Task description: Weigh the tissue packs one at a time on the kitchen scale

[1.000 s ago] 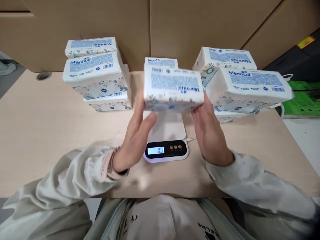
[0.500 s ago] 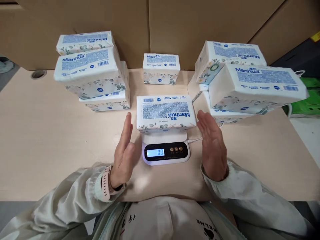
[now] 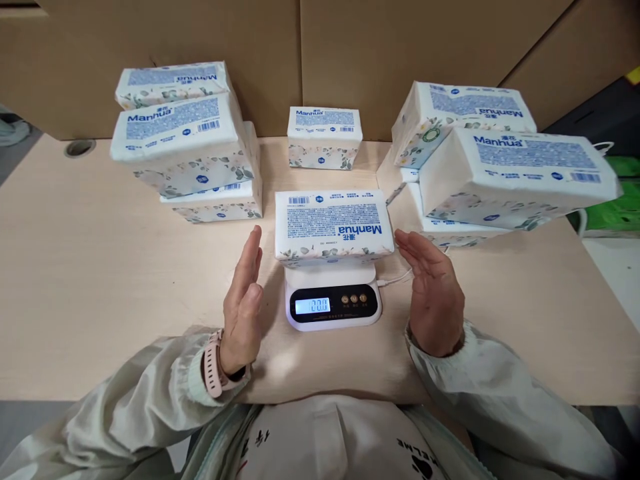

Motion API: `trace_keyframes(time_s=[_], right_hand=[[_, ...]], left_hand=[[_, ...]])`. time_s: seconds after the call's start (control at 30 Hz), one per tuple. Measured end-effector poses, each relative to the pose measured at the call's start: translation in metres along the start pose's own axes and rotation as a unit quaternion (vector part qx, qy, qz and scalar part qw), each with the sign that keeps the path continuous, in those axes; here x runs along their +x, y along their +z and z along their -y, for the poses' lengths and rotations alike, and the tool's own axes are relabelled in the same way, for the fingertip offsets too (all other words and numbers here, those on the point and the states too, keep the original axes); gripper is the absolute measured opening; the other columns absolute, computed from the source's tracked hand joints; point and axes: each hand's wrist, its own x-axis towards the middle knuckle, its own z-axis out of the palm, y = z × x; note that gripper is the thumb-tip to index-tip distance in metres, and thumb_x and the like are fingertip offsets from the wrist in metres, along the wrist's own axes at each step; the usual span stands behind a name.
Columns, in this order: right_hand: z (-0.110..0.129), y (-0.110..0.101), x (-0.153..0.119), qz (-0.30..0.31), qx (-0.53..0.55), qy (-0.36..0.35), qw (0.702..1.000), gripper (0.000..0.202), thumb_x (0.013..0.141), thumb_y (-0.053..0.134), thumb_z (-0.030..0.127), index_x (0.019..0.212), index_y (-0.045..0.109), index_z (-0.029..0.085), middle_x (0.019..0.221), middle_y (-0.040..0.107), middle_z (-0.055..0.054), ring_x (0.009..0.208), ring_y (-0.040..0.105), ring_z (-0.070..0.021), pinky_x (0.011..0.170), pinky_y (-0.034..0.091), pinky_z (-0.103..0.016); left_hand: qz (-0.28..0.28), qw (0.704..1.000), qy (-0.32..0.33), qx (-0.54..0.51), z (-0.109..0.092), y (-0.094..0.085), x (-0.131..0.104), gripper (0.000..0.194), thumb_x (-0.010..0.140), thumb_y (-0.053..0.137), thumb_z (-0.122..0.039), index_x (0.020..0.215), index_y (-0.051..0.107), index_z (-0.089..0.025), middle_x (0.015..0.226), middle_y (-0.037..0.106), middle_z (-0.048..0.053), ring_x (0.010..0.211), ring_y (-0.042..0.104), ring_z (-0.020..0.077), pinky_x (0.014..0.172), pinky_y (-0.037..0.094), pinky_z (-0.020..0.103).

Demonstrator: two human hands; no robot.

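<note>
A white and blue pack of tissues (image 3: 334, 227) lies on the platform of a white digital scale (image 3: 334, 312), whose lit display carries digits. My left hand (image 3: 243, 303) is upright beside the scale on the left, fingers stretched out and nothing in it. On the other side my right hand (image 3: 434, 293) is also stretched out, its fingertips close to the pack's right end. A small gap seems to separate both hands from the pack. Around my left wrist is a pink-banded watch (image 3: 214, 365).
Stacked tissue packs stand at the left (image 3: 180, 147) and at the right (image 3: 515, 177). One single pack (image 3: 324, 138) sits at the back. Cardboard (image 3: 350, 60) walls off the table's (image 3: 125, 287) rear edge. A white cable (image 3: 395, 280) leaves the scale's right side.
My right hand has drawn slightly outward, away from the pack. My left hand has shifted a little left. The digits on the scale's display have changed, while the pack stays on the platform.
</note>
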Motion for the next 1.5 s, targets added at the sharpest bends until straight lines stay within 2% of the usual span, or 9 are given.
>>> trace_keyframes(time_s=[0.17, 0.4, 0.67, 0.97, 1.1, 1.23, 1.33, 1.5], right_hand=[[0.0008, 0.0001, 0.0013, -0.005, 0.007, -0.007, 1.0, 0.045, 0.113, 0.046, 0.049, 0.144, 0.07, 0.03, 0.149, 0.073, -0.006, 0.144, 0.065, -0.0295, 0.129, 0.044, -0.061], [0.0002, -0.0006, 0.0026, -0.012, 0.006, -0.026, 1.0, 0.046, 0.112, 0.046, 0.052, 0.142, 0.072, 0.029, 0.147, 0.074, -0.006, 0.143, 0.066, -0.0304, 0.126, 0.047, -0.061], [0.0008, 0.0004, 0.0025, -0.013, -0.005, -0.024, 1.0, 0.047, 0.111, 0.045, 0.051, 0.144, 0.07, 0.027, 0.148, 0.074, -0.008, 0.143, 0.066, -0.03, 0.127, 0.047, -0.06], [0.0017, 0.0029, 0.0018, -0.027, -0.012, -0.012, 0.999, 0.046, 0.11, 0.047, 0.052, 0.142, 0.07, 0.028, 0.147, 0.074, -0.009, 0.142, 0.067, -0.0308, 0.127, 0.047, -0.062], [0.0012, 0.0034, 0.0013, -0.027, -0.011, 0.002, 1.0, 0.045, 0.111, 0.046, 0.05, 0.142, 0.07, 0.029, 0.148, 0.074, -0.007, 0.142, 0.066, -0.0305, 0.127, 0.047, -0.06], [0.0004, 0.0031, 0.0006, -0.017, -0.008, -0.015, 1.0, 0.043, 0.112, 0.045, 0.046, 0.142, 0.071, 0.029, 0.148, 0.074, -0.005, 0.141, 0.067, -0.0285, 0.126, 0.047, -0.058], [0.0, 0.0024, -0.0001, -0.017, -0.011, -0.018, 1.0, 0.045, 0.112, 0.044, 0.05, 0.142, 0.07, 0.029, 0.147, 0.074, -0.004, 0.14, 0.067, -0.0291, 0.127, 0.046, -0.059], [0.0001, 0.0004, -0.0008, -0.005, -0.02, -0.004, 1.0, 0.048, 0.112, 0.041, 0.057, 0.145, 0.068, 0.035, 0.151, 0.072, -0.002, 0.145, 0.064, -0.0311, 0.13, 0.042, -0.061]], left_hand=[[0.015, 1.0, 0.007, 0.011, 0.0011, -0.0008, 0.0005, 0.055, 0.114, 0.049, -0.04, 0.169, 0.044, -0.043, 0.179, 0.035, -0.008, 0.172, 0.024, 0.0249, 0.145, 0.019, 0.05], [0.008, 1.0, -0.01, 0.017, 0.0001, -0.0013, 0.0019, 0.057, 0.111, 0.055, -0.046, 0.167, 0.045, -0.045, 0.18, 0.034, -0.008, 0.173, 0.018, 0.0294, 0.144, 0.017, 0.057], [-0.016, 1.0, -0.006, -0.013, -0.0017, 0.0018, 0.0023, 0.056, 0.111, 0.057, -0.043, 0.166, 0.048, -0.043, 0.178, 0.04, -0.005, 0.171, 0.027, 0.0254, 0.144, 0.022, 0.047], [-0.029, 0.999, 0.006, -0.021, 0.0012, 0.004, 0.0024, 0.055, 0.112, 0.055, -0.047, 0.166, 0.048, -0.042, 0.176, 0.043, -0.003, 0.169, 0.033, 0.0262, 0.14, 0.032, 0.046], [-0.034, 0.999, 0.005, -0.025, 0.0016, 0.004, 0.0024, 0.053, 0.112, 0.054, -0.048, 0.165, 0.05, -0.043, 0.176, 0.044, -0.004, 0.168, 0.036, 0.0259, 0.139, 0.035, 0.045], [-0.03, 0.999, 0.002, -0.032, 0.0005, 0.0033, 0.0022, 0.051, 0.112, 0.054, -0.046, 0.163, 0.052, -0.045, 0.175, 0.045, -0.006, 0.168, 0.036, 0.0236, 0.139, 0.035, 0.042], [-0.032, 0.999, -0.004, -0.031, -0.0005, 0.0031, 0.0021, 0.052, 0.111, 0.055, -0.048, 0.163, 0.052, -0.045, 0.175, 0.045, -0.005, 0.168, 0.035, 0.0251, 0.14, 0.033, 0.044], [-0.043, 0.999, -0.011, -0.03, -0.0014, 0.0042, 0.0023, 0.052, 0.111, 0.056, -0.051, 0.162, 0.054, -0.043, 0.174, 0.046, -0.002, 0.168, 0.035, 0.0286, 0.141, 0.03, 0.05]])
